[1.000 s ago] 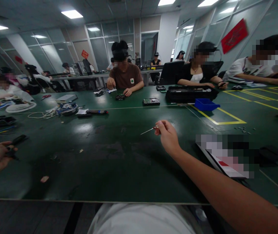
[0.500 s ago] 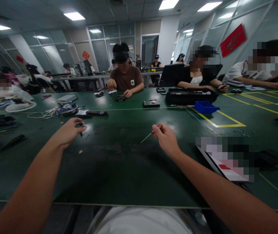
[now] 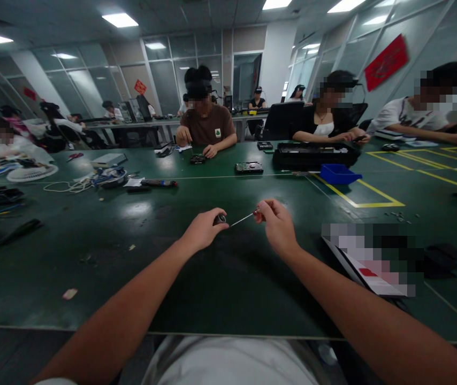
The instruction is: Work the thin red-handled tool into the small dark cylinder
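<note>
Between the thumb and fingers of my left hand (image 3: 203,230) is a small dark round part (image 3: 220,218) with a shiny ring on its face; its exact kind I cannot make out. My right hand (image 3: 277,223) pinches the reddish handle of a thin screwdriver (image 3: 243,219). The metal shaft slants down and left, its tip close to the round part; whether they touch I cannot tell. Both hands are above the green table (image 3: 228,289), in front of my body.
Across the table a person in a brown shirt (image 3: 212,125) handles a small device. A hard drive (image 3: 249,168), a blue tray (image 3: 339,174) and a long black case (image 3: 314,156) lie ahead. Left are a black-handled screwdriver (image 3: 20,233) and bundled cables (image 3: 110,177); small screws (image 3: 399,216) lie right.
My left hand has swung right with the dark round part, from the left side of the table to beside the screwdriver tip. My right hand has stayed nearly in place, the shaft now tilted flatter.
</note>
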`<move>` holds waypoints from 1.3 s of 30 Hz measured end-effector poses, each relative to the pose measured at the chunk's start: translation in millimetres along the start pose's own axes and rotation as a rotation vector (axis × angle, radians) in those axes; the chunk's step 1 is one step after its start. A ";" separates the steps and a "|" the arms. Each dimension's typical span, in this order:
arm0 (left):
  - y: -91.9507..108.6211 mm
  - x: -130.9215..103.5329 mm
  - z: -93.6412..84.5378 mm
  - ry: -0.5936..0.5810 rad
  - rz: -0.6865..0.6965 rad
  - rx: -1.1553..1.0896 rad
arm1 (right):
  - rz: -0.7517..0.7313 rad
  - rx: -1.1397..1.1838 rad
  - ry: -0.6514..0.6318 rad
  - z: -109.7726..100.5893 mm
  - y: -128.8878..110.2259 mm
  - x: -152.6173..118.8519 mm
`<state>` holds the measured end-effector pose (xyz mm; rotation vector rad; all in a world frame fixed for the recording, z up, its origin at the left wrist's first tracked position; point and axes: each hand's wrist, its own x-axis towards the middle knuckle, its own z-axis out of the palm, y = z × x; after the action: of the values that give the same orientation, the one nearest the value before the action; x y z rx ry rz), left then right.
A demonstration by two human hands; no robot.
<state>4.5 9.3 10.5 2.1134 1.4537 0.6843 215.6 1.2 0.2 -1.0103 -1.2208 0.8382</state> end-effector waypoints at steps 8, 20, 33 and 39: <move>-16.5 -6.7 11.9 0.096 0.058 0.003 | -0.004 -0.018 -0.069 2.3 2.1 -1.1; -18.5 -5.7 13.0 0.126 0.151 -0.044 | -0.030 -0.054 -0.150 3.2 3.6 -2.7; -19.4 -3.6 13.7 0.115 0.093 -0.003 | -0.094 -0.336 -0.161 0.1 -7.6 -7.9; -15.6 -5.0 10.9 0.077 0.120 0.093 | -0.104 -0.329 -0.225 1.3 -3.3 -9.3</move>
<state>-1.0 8.3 -8.3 2.2837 1.4330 0.7637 212.8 -8.3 0.2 -1.1240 -1.6278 0.6961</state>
